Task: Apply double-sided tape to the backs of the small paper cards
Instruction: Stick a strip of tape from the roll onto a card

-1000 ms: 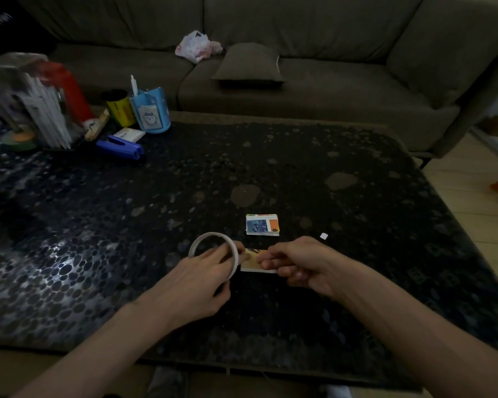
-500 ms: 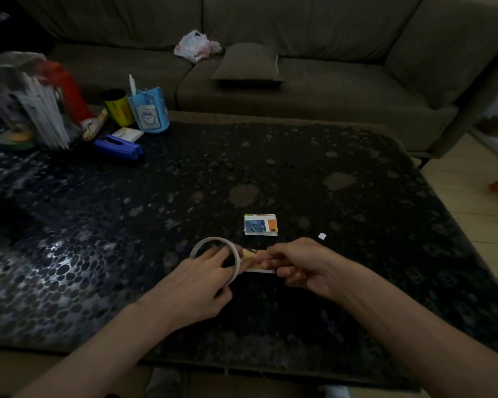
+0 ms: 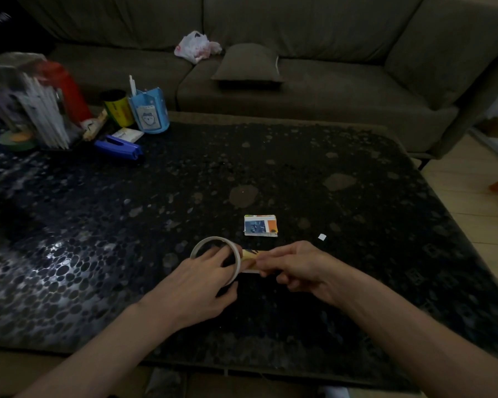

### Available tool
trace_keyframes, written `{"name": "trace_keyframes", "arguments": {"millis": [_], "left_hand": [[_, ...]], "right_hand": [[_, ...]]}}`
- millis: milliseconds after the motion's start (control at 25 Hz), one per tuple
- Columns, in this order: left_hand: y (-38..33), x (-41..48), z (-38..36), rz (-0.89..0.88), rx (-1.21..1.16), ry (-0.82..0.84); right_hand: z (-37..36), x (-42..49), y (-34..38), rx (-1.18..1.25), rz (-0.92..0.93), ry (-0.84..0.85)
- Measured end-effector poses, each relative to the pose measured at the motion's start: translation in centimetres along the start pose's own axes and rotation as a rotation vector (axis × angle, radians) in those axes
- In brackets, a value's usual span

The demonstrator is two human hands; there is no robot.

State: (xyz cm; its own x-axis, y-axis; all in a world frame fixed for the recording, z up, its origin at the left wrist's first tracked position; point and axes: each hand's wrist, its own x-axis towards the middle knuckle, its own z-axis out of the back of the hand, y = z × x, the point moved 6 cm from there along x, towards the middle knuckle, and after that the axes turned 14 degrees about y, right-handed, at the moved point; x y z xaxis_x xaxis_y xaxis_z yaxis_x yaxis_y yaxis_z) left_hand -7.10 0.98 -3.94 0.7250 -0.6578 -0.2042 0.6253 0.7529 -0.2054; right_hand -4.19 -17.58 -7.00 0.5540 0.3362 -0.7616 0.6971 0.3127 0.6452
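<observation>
My left hand point(image 3: 197, 285) grips a thin white roll of double-sided tape point(image 3: 210, 243), fingers through the ring and thumb under it. Just to its right, my right hand point(image 3: 296, 268) pinches a small paper card point(image 3: 249, 255) that lies low over the dark table; the card's right part is hidden under my fingers. The roll touches the card's left end. A small stack of printed cards point(image 3: 260, 225) with blue and orange print lies just beyond my hands. A tiny white scrap point(image 3: 322, 237) sits to the stack's right.
The dark pebble-patterned table point(image 3: 270, 173) holds clutter at its far left: a blue stapler point(image 3: 118, 147), a blue pen holder point(image 3: 148, 113), a yellow can point(image 3: 118, 107) and a clear organiser point(image 3: 29, 104). A grey sofa point(image 3: 299, 81) with a cushion stands behind.
Both hands have stayed nearly in place. The tape roll has shifted slightly right, closer over the card's left end.
</observation>
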Motion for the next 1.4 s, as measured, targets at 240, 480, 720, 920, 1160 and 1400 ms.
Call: {"name": "trace_keyframes", "arguments": {"millis": [240,480,720,920,1160,1400], "left_hand": [[0.0,0.1,-0.2,0.021,0.052,0.034],[0.3,0.2,-0.5,0.025,0.022,0.032],[0.3,0.2,-0.4,0.035,0.04,0.034],[0.3,0.1,-0.6,0.039,0.043,0.035],[0.3,0.1,-0.8,0.048,0.064,0.048],[0.8,0.1,-0.6,0.052,-0.066,-0.021]], "right_hand": [[-0.1,-0.6,0.2,0.153,-0.02,0.007],[0.3,-0.9,0.6,-0.123,0.078,-0.074],[2.4,-1.7,1.8,-0.234,0.213,-0.233],[0.4,-1.1,2.3,-0.609,0.367,-0.358],[-0.2,-0.4,2.6,-0.734,0.299,-0.46],[-0.2,-0.5,2.5,-0.731,0.288,-0.474]]}}
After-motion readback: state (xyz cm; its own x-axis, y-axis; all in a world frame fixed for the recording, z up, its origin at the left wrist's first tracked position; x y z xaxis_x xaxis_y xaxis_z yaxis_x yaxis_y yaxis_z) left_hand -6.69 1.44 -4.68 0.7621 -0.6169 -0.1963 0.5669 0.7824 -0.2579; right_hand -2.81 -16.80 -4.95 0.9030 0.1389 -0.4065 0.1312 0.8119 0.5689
